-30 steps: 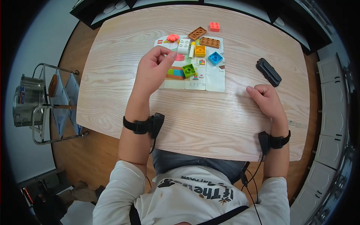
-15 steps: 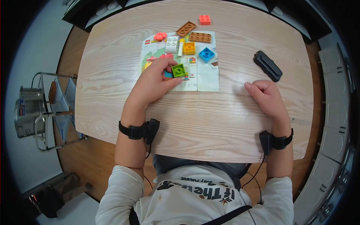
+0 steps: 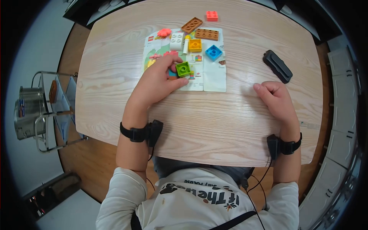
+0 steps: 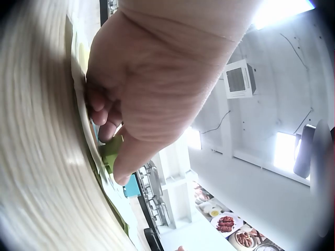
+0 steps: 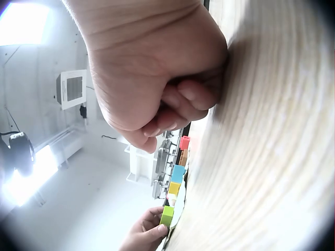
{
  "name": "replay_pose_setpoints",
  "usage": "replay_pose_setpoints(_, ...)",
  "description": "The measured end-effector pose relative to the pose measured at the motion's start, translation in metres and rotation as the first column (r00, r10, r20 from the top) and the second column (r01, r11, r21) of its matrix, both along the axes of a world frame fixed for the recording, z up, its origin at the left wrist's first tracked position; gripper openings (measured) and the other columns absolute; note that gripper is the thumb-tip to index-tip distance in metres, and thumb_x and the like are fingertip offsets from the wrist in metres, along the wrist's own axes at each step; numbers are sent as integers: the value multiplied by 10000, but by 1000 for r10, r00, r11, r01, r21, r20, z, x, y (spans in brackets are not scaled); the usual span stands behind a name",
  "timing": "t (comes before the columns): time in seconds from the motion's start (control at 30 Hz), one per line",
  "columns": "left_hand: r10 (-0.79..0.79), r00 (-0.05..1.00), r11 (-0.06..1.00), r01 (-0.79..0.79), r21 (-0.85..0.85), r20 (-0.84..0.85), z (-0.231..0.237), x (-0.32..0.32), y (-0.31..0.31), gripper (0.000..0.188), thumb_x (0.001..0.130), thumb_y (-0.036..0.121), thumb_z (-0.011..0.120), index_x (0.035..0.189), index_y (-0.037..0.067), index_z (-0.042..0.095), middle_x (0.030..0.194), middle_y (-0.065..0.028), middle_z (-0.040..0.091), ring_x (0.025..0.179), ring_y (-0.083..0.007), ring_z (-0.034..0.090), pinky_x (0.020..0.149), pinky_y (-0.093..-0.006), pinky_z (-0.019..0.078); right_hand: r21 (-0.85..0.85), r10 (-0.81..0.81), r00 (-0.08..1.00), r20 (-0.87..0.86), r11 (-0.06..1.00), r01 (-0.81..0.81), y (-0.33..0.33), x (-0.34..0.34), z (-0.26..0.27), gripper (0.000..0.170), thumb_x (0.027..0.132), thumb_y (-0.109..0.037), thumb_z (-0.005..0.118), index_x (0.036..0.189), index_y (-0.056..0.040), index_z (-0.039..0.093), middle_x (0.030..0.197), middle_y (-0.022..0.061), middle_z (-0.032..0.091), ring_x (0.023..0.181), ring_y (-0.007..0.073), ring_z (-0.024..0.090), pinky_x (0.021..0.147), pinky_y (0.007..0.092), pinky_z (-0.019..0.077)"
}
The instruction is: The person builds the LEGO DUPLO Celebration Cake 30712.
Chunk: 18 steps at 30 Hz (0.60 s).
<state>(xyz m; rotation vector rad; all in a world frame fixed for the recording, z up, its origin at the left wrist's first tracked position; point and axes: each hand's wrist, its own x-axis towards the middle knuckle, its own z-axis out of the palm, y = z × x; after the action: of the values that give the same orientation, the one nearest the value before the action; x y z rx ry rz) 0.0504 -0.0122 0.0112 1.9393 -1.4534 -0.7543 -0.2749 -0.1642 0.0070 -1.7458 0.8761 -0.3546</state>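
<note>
My left hand (image 3: 159,81) pinches a green toy brick (image 3: 183,69) between thumb and fingers, over a printed instruction sheet (image 3: 214,79). In the left wrist view, the thumb lies along one side of the green brick (image 4: 110,152), close over the sheet. Just beyond are a white brick (image 3: 176,41), a yellow brick (image 3: 195,45), a small yellow-and-white figure (image 3: 186,46) and a blue brick (image 3: 213,53). On the right, my right hand (image 3: 276,100) rests on the table with loosely curled fingers (image 5: 180,104), holding nothing.
Two brown bricks (image 3: 207,34) and a red flower piece (image 3: 164,32) lie at the sheet's far edge. A coral brick (image 3: 212,16) is farther back. A black case (image 3: 277,66) lies beyond my right hand. A metal cart (image 3: 57,103) stands left of the table (image 3: 214,126).
My left hand came down and toward me from above the sheet, and took the green brick between thumb and fingers. The right hand stays in place. The head view shifted slightly.
</note>
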Motion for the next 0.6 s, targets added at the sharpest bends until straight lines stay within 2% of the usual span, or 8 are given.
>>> replay_pose_setpoints(0.3,12,1000,999,-12,33,-10,8,-2,4,687,852,258,861,1423,46,542,927,-45,594,813,-150,575,716,-291,492,15,-49,998,-30,999,49,-3,-2,-5,504,1034,-239,688,610,-102,451,593,-107,372,571,27,283,486,280,234)
replay_pose_setpoints(0.33,-13,1000,1000,12,-16,-12,2,1,3,681,863,327,845,1384,11,541,914,-121,642,817,-246,679,717,-358,545,26,-52,997,-48,998,53,-3,-2,-4,504,1037,-229,680,608,-99,448,594,-106,373,573,27,289,494,280,239)
replay_pose_setpoints(0.43,3,1000,998,-3,-66,0,-1,1,6,691,876,328,837,1398,-6,529,907,-105,642,798,-222,660,697,-342,533,-84,-22,1000,-22,996,20,-4,-3,-8,504,1039,-219,674,607,-92,446,592,-104,370,577,26,292,506,282,243)
replay_pose_setpoints(0.47,23,999,999,-24,-44,-44,-1,3,9,680,890,321,827,1402,-10,525,905,-92,644,790,-201,646,695,-329,526,-3,-33,999,-34,999,33,-2,-2,-5,504,1038,-209,673,607,-84,442,597,-101,365,588,29,290,516,284,243)
replay_pose_setpoints(0.53,59,991,998,-60,-4,-121,6,13,14,658,918,308,808,1411,-17,517,902,-65,648,775,-158,618,690,-302,513,-4,-28,1000,-5,1000,28,1,-2,-7,507,1034,-209,676,607,-79,436,607,-98,357,598,33,280,517,287,236)
replay_pose_setpoints(0.6,158,967,970,-190,-151,-200,7,29,17,586,951,291,779,1392,-12,539,882,-26,639,769,-112,581,692,-269,492,-19,-21,1000,-13,1000,20,-1,-1,-4,510,1030,-212,681,607,-78,430,612,-97,349,601,35,276,516,290,235)
